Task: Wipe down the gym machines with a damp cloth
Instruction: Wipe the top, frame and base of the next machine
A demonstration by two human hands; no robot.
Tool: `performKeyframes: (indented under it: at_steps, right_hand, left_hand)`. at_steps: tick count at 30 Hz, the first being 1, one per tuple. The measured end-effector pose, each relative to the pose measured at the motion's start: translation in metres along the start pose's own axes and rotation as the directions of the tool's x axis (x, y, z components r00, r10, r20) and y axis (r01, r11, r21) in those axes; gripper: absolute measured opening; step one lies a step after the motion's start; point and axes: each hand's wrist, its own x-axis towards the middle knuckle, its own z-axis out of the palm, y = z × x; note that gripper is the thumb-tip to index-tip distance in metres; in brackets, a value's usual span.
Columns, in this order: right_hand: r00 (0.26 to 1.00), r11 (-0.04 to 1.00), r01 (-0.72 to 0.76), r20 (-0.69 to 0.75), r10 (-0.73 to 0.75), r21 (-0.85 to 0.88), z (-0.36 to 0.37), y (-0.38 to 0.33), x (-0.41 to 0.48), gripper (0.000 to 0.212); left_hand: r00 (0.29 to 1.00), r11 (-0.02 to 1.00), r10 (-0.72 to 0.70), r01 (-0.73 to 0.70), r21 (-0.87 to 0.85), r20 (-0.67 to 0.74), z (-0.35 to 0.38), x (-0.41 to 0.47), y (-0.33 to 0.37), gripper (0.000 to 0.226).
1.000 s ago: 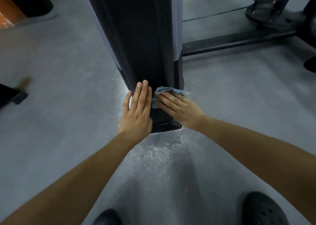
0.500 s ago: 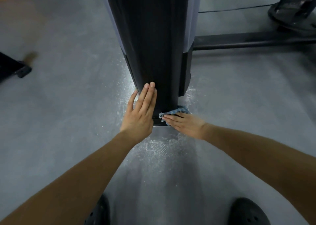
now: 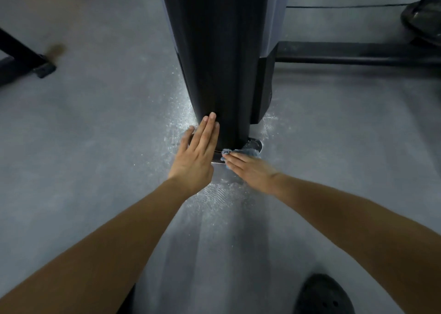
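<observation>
A tall black machine column (image 3: 214,51) rises from the grey floor in the middle of the view. My left hand (image 3: 195,156) lies flat with straight fingers against the column's lower front. My right hand (image 3: 250,170) presses a small blue-grey cloth (image 3: 241,152) with straight fingers onto the column's foot at floor level, to the right of my left hand. Most of the cloth is hidden under my fingers.
A black floor beam (image 3: 358,53) runs right from the column toward a dark machine base (image 3: 422,18) at the top right. Another black frame foot (image 3: 28,63) stands at the left. My dark shoes (image 3: 322,294) show at the bottom. Grey floor (image 3: 83,146) lies all around.
My right hand and the cloth have slid down the column from about knuckle height to its foot. My left hand stayed flat on the column. The view moved closer and lower.
</observation>
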Motion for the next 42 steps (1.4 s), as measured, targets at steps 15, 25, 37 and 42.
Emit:
performKeyframes:
  at_steps: [15,25,37,42]
  right_hand:
    - [0.998,0.978,-0.057,0.006,0.057,0.201,-0.048,-0.028,0.028,0.071]
    - [0.993,0.835,-0.115,0.032,0.116,0.539,-0.140,-0.021,-0.055,0.043]
    - [0.974,0.818,0.118,-0.226,0.014,0.562,-0.321,0.019,-0.249,0.049]
    - [0.904,0.818,0.199,-0.423,0.059,0.539,-0.382,0.043,-0.332,0.047]
  left_hand:
    - [0.983,0.977,-0.085,0.114,-0.178,0.164,0.012,-0.043,0.026,0.102]
    - [0.912,0.853,-0.295,0.386,-0.352,0.285,-0.057,-0.081,0.079,0.087]
    - [0.916,0.693,-0.402,0.313,-0.650,0.013,-0.249,-0.098,0.134,0.038]
    - [0.905,0.680,-0.407,0.212,-0.702,-0.120,-0.345,-0.095,0.177,0.036]
